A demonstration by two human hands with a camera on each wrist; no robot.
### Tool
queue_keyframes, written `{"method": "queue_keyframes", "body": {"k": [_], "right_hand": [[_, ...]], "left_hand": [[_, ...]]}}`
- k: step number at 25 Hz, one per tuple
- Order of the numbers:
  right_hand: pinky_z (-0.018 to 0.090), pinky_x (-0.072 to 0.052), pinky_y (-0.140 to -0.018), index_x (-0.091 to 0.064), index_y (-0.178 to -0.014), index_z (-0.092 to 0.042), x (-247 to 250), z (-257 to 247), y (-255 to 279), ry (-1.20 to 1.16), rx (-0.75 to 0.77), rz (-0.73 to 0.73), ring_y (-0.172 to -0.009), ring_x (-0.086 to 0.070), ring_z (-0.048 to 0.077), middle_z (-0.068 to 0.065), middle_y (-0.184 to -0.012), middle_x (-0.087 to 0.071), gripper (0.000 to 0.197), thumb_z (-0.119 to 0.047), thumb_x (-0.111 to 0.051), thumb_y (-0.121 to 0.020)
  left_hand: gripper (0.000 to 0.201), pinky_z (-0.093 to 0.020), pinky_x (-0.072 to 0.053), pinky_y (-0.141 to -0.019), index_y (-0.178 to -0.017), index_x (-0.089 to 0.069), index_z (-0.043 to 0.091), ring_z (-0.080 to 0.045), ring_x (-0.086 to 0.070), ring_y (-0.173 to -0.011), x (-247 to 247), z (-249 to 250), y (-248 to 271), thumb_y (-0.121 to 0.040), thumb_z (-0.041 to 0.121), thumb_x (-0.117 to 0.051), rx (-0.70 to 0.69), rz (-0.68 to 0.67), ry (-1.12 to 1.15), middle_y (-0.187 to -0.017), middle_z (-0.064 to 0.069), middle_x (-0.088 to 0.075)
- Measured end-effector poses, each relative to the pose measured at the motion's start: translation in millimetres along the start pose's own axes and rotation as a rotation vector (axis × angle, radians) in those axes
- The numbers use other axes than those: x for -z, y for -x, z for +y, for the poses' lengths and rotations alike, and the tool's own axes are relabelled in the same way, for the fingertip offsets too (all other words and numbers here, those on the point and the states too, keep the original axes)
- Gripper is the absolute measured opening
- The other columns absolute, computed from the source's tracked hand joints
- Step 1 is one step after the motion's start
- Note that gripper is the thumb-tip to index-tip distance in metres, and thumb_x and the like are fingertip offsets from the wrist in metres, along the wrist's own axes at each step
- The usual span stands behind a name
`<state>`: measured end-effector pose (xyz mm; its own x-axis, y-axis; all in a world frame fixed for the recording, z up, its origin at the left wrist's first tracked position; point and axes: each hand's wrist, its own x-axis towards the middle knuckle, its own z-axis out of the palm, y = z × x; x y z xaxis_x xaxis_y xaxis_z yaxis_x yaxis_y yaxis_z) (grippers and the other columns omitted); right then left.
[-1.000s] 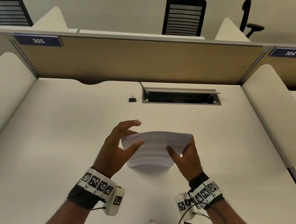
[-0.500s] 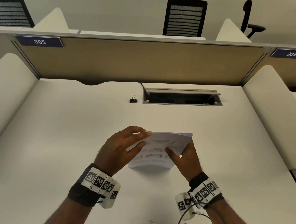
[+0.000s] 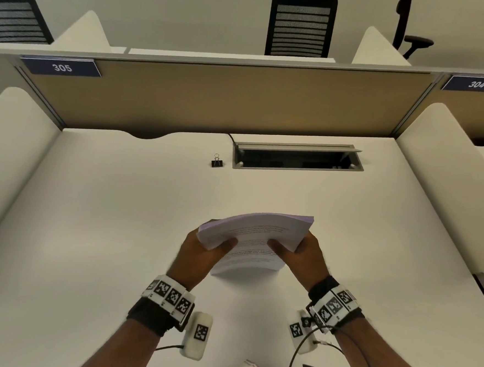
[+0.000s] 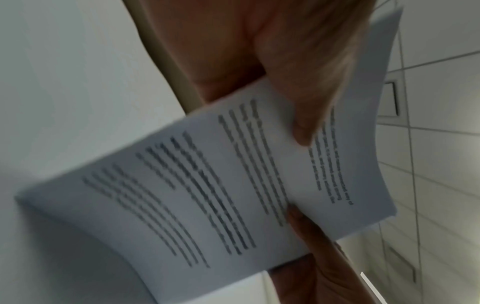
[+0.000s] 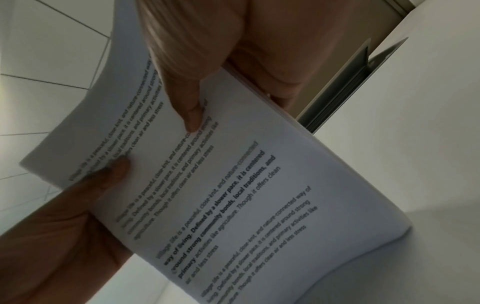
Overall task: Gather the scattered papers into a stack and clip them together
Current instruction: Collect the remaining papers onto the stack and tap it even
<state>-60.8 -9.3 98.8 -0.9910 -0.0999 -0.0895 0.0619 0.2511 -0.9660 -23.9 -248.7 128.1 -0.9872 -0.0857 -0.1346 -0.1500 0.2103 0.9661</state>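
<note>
A stack of printed white papers (image 3: 255,238) stands on its lower edge on the white desk (image 3: 103,231), tilted and bowed. My left hand (image 3: 204,248) grips its left side, thumb on the printed front. My right hand (image 3: 302,252) grips the right side the same way. In the left wrist view the papers (image 4: 207,185) fill the frame with my left thumb (image 4: 301,102) across them. The right wrist view shows the papers (image 5: 233,185) under my right thumb (image 5: 187,98). A small black binder clip (image 3: 216,162) stands apart at the back of the desk.
A recessed cable box (image 3: 297,158) with its lid raised lies right of the clip. A tan partition (image 3: 241,100) closes the back, and white side dividers (image 3: 447,180) flank the desk. Office chairs (image 3: 302,27) stand beyond the partition.
My left hand went from open fingers beside the stack to a grip on its left edge. The stack now stands higher and bows between both hands.
</note>
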Motion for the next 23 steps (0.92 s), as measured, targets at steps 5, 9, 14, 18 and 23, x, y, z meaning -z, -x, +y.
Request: {"method": "queue_keyframes", "body": {"k": [5, 9, 14, 18, 23], "right_hand": [[0.013, -0.055, -0.066, -0.067, -0.11, -0.016, 2, -4, 1, -0.051, 0.03, 0.068, -0.083, -0.07, -0.002, -0.008, -0.095, -0.073, 0.027, -0.013, -0.079, -0.085], [0.015, -0.057, -0.069, -0.066, -0.115, -0.016, -1, 7, 3, -0.071, -0.005, 0.04, -0.088, -0.07, 0.001, -0.006, -0.1, -0.073, 0.034, -0.015, -0.08, -0.084], [0.015, -0.057, -0.07, -0.066, -0.111, -0.023, -8, 11, 5, -0.094, -0.01, 0.041, -0.089, -0.07, 0.003, -0.008, -0.1, -0.074, 0.032, -0.012, -0.08, -0.084], [0.017, -0.058, -0.072, -0.066, -0.111, -0.026, -13, 18, 6, -0.127, -0.021, 0.032, -0.092, -0.07, 0.006, -0.008, -0.099, -0.074, 0.034, -0.011, -0.08, -0.085], [0.019, -0.058, -0.074, -0.067, -0.114, -0.02, -14, 25, 3, -0.15, -0.031, 0.008, -0.093, -0.071, 0.007, -0.008, -0.099, -0.076, 0.032, -0.011, -0.079, -0.085]], "left_hand": [[0.028, -0.033, -0.061, -0.083, -0.111, -0.074, 0.034, -0.004, -0.072, -0.093, -11, 1, -3, -0.084, 0.031, -0.081, -0.008, 0.115, 0.083, -0.099, 0.013, -0.078], [0.026, -0.031, -0.062, -0.083, -0.105, -0.073, 0.039, -0.002, -0.072, -0.092, -10, -4, -7, -0.083, 0.029, -0.082, 0.015, 0.05, 0.049, -0.098, 0.015, -0.077], [0.023, -0.024, -0.06, -0.079, -0.105, -0.074, 0.034, -0.002, -0.072, -0.091, -10, -10, -8, -0.085, 0.027, -0.08, 0.009, 0.041, 0.062, -0.097, 0.014, -0.077], [0.027, -0.021, -0.059, -0.078, -0.107, -0.071, 0.039, -0.003, -0.071, -0.095, -11, -12, -8, -0.087, 0.021, -0.078, 0.004, 0.001, 0.103, -0.1, 0.015, -0.076], [0.025, -0.025, -0.06, -0.082, -0.106, -0.071, 0.04, -0.002, -0.071, -0.095, -12, -22, -12, -0.086, 0.027, -0.079, 0.026, -0.004, 0.085, -0.1, 0.016, -0.076]]}}
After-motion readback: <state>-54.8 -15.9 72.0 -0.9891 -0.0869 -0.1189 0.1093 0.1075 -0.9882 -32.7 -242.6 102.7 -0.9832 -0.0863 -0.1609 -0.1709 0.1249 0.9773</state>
